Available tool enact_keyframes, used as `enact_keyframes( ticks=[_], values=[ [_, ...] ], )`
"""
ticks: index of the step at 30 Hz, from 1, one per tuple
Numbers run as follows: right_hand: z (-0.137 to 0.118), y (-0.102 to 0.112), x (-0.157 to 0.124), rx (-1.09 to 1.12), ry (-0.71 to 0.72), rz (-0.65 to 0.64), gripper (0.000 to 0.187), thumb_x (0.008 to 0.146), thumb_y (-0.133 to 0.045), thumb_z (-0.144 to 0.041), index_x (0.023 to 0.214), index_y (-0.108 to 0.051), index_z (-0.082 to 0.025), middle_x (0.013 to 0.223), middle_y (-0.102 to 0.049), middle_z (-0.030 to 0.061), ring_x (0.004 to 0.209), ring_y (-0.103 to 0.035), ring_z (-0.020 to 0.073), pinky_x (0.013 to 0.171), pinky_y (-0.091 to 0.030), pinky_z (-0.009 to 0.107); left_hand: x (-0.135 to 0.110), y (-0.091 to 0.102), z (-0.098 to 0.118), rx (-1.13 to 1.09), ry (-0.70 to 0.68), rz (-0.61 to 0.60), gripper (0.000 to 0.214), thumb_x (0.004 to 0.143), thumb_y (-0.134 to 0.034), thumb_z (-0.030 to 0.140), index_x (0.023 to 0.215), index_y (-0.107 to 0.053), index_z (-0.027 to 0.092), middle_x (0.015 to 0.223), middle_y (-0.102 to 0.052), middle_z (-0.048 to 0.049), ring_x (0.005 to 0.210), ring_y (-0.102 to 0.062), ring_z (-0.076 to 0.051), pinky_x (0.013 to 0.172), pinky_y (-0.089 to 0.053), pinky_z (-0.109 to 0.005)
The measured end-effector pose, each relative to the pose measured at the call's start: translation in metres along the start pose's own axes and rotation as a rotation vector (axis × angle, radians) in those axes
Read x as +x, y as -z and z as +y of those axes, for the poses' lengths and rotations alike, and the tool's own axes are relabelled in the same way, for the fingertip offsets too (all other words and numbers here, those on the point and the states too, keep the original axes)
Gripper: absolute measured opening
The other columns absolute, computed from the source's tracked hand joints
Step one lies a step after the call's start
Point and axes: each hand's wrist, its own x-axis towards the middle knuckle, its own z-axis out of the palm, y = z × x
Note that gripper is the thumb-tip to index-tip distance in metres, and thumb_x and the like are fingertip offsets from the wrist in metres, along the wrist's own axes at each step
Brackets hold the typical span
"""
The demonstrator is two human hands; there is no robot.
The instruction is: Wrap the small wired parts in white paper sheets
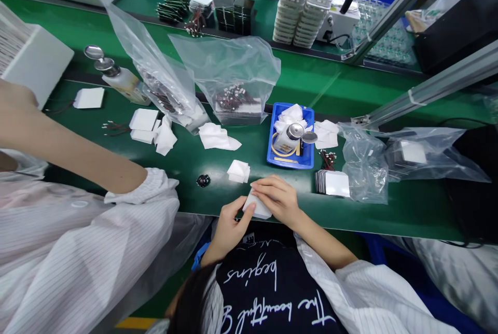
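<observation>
Head view: right hand partly hides the white panel.

Panel front-left of tray on table; bottle in tray, panel stack right, cloth left.

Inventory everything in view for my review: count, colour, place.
Near worktop: one, green, across view.
Flat rectangular piece: at least one, white, worktop's near edge.
Rectangular plastic tray: one, blue, centre.
Flat rectangular stack: one, white-topped, right of tray.
Pump-top bottles: two, pale, tray and left.
Thin crumpled sheets: several, white, worktop and tray.
Small round object: one, black, left of piece.
Plastic bags: at least three, clear, left, centre, right.
Plastic box stacks: two, whitish, far side.
Bulky boxes: two, white, left.
Co-workers: at least two, pale-clothed, left and far side.
Left grip: one, bare, thumb on piece.
Right grip: one, bare, touching piece.
</observation>
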Motion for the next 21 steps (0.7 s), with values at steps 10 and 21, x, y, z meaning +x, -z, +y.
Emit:
enact_keyframes(
  ticks=[10, 21],
  values=[
    [-0.012, -0.002, 0.005, 0.126, -0.211, 0.033, 0.012, 0.089, -0.067, -0.016, 0.098, -0.072, -0.021, 0.092, -0.077, 0.006, 0.083, -0.071, 0.0183, 0.078, -0.057, 0.036, -0.001, 0.002, 0.003, 0.047, -0.086, 0.05, 0.025, 0.095, -0.05, 0.031, 0.078, -0.06, 0.016, 0.065, -0.054, 0.0034, 0.059, -0.049, -0.009, 0.059, -0.04, -0.019],
    [-0.008, -0.006, -0.002, 0.058, -0.061, 0.044, 0.02, 0.089, -0.063, -0.011, 0.101, -0.071, -0.025, 0.1, -0.077, 0.0061, 0.087, -0.073, 0.0203, 0.075, -0.057, 0.039, -0.002, 0.002, 0.004, 0.08, -0.102, 0.058, 0.027, 0.096, -0.048, 0.032, 0.077, -0.059, 0.016, 0.065, -0.055, 0.0027, 0.059, -0.05, -0.01, 0.059, -0.041, -0.02]
  ],
)
